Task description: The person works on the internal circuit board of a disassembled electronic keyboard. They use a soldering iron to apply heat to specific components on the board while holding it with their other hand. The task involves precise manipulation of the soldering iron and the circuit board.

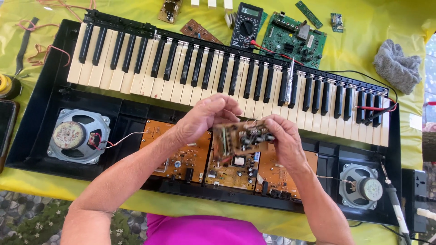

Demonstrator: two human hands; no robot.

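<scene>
My left hand (pixel 204 119) and my right hand (pixel 285 138) together hold a small brown circuit board (pixel 243 137) with dark components, lifted above the opened keyboard (pixel 41 127). The left hand pinches the board's left end, the right hand grips its right end. Beneath them lie orange circuit boards (pixel 188 159) inside the black case. The row of white and black keys (pixel 190 72) runs diagonally behind my hands.
A large round speaker (pixel 77 135) sits at the case's left, a smaller speaker (pixel 363 186) at the right. A multimeter (pixel 246 25), a green circuit board (pixel 293 41), a grey cloth (pixel 397 66) and a soldering iron (pixel 396 206) lie around on the yellow cloth (pixel 354 50).
</scene>
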